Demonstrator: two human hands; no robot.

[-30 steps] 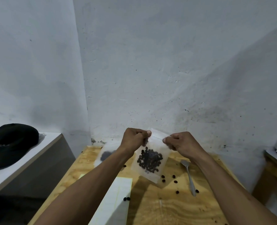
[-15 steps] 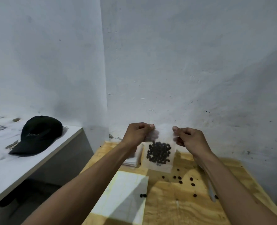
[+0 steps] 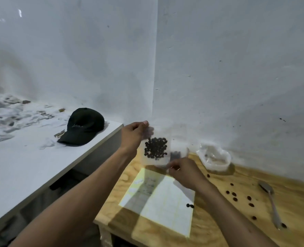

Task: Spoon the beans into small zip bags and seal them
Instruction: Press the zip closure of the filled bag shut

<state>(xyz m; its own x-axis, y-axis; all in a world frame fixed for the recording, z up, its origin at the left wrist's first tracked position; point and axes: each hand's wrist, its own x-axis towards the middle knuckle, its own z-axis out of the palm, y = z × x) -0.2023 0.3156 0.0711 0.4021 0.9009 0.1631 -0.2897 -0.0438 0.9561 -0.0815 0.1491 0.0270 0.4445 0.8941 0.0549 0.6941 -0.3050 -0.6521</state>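
Since a second ago the right hand (image 3: 184, 172) has left the top edge of the zip bag (image 3: 155, 150) and dropped to its lower right corner, where curled fingers appear to pinch the plastic, though blur hides the contact. The left hand (image 3: 133, 135) has stayed at the bag's top left corner, thumb and fingers pinching it, so the bag hangs upright above the far left part of the wooden table (image 3: 219, 220), dark beans (image 3: 155, 148) bunched in its middle.

At nine o'clock of the bag a white counter (image 3: 23, 166) carries a black cap (image 3: 83, 126). A white sheet (image 3: 165, 202) lies on the table at six o'clock of the bag. A crumpled clear bag (image 3: 214, 158) sits at three o'clock by the wall. A spoon (image 3: 271, 202) lies at four o'clock, with loose beans (image 3: 234, 194) scattered between it and the sheet.
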